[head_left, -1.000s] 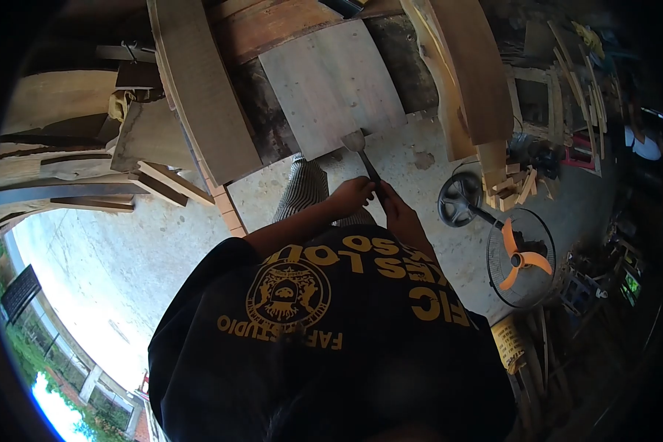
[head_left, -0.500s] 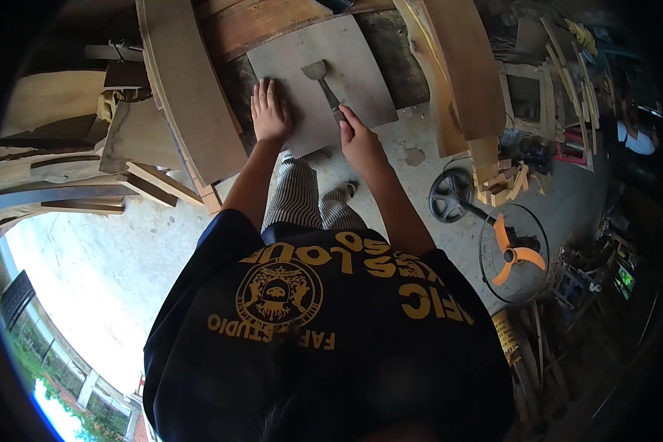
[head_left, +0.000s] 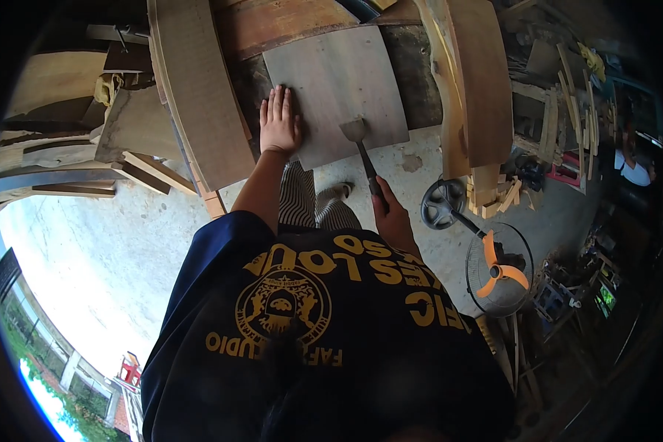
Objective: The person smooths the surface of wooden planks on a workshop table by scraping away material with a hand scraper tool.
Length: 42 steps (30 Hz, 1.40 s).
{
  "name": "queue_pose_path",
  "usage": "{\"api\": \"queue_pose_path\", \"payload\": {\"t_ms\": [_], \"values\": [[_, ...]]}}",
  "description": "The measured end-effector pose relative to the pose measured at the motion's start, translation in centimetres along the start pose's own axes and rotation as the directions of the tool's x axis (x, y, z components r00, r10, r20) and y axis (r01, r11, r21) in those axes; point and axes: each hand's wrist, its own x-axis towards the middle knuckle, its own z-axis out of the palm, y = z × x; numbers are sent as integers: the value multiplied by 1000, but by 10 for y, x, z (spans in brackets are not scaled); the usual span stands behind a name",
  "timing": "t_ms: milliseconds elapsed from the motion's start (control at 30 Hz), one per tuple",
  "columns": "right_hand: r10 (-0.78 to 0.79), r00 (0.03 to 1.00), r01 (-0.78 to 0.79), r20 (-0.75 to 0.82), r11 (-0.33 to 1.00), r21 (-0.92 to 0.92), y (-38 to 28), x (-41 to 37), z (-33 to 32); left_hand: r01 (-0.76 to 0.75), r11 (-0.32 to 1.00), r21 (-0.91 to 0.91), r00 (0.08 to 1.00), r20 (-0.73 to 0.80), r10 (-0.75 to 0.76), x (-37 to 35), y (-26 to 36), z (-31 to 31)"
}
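A thin greyish wooden sheet (head_left: 339, 81) lies on the dark workbench (head_left: 418, 81). My left hand (head_left: 280, 125) rests flat on the sheet's left edge, fingers spread a little. In my right hand (head_left: 395, 221) is the handle of a scraper (head_left: 367, 158), gripped with the fingers wrapped round it. The scraper's broad flat blade overlaps the sheet near its front right part, while the handle points back toward my body.
Long wooden boards (head_left: 199, 96) stand left of the sheet, and more planks (head_left: 486, 88) stand to the right. An orange-bladed fan (head_left: 499, 271) is on the floor at right, near wood offcuts (head_left: 504, 195). A person (head_left: 633, 171) is at far right.
My right hand has drawn the scraper back toward my body, its blade going from the sheet's middle to near its front edge. The left hand stays flat on the sheet.
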Motion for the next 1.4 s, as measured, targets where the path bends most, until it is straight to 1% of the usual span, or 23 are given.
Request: {"api": "queue_pose_path", "payload": {"t_ms": [67,200,233,300,333,400,433,567,633,667,733,767,833,867,933,1000,1067,1100,1133,1167,1200,1267,1400], "values": [[-80,995,76,-63,996,-55,-16,36,3,13,1000,-23,1000,15,-12,-1,2,-2],[-303,932,308,-198,951,-4,-51,131,19,28,999,-27,999,29,-27,-1,2,-4],[-301,934,306,-192,952,-1,-67,145,14,27,999,-32,999,26,-26,-1,2,-4],[-140,985,133,-105,989,-68,-96,159,0,28,999,-39,999,23,-28,-2,3,-5],[-139,985,133,-103,989,-70,-94,158,-2,28,998,-59,999,18,-27,-2,3,-5],[-161,986,160,-31,987,-30,-83,152,-10,31,996,-82,999,15,-30,0,3,-6],[-266,962,266,-64,964,-14,-68,143,-10,26,996,-90,1000,8,-26,0,4,-7],[-145,989,144,-33,989,-38,-13,65,-19,21,993,-118,1000,-7,-22,0,4,-7],[-80,997,80,-22,996,26,14,26,-25,26,993,-119,1000,0,-26,0,4,-8],[-80,997,80,-25,996,24,24,10,-28,29,993,-117,1000,8,-28,0,4,-7],[41,999,-41,6,999,30,33,-8,-33,29,992,-119,1000,15,-28,-1,4,-6],[42,999,-42,1,999,33,37,-7,-34,31,992,-118,999,22,-29,-1,3,-6],[-48,998,49,-36,999,17,34,1,-35,32,994,-104,999,29,-29,-1,3,-5],[-49,998,49,-40,999,18,32,9,-37,39,995,-90,999,38,-36,-1,3,-5],[7,1000,-8,8,999,41,8,37,-44,33,995,-94,999,32,-30,0,2,-5],[-50,999,50,-12,997,61,-4,73,-43,24,995,-102,999,32,-21,-2,2,-3],[-165,984,170,-66,983,74,-18,102,-41,18,990,-141,1000,1,-18,-1,1,-2],[-161,984,167,-74,983,75,-28,111,-41,14,995,-103,1000,-1,-14,-2,1,-2],[-100,993,103,-62,993,55,-39,118,-42,5,994,-107,1000,2,-5,-3,0,-1],[-38,998,40,-53,999,35,-43,117,-44,8,995,-101,1000,-1,-8,-4,0,1],[-38,997,41,-66,998,39,-39,115,-45,8,996,-93,1000,-10,-9,-1,-1,1],[-116,991,120,-67,991,59,-24,102,-46,-3,995,-100,1000,-20,1,-2,-1,2],[-124,987,129,-106,991,43,15,43,-48,22,994,-108,1000,-13,-24,-1,1,0]]}}
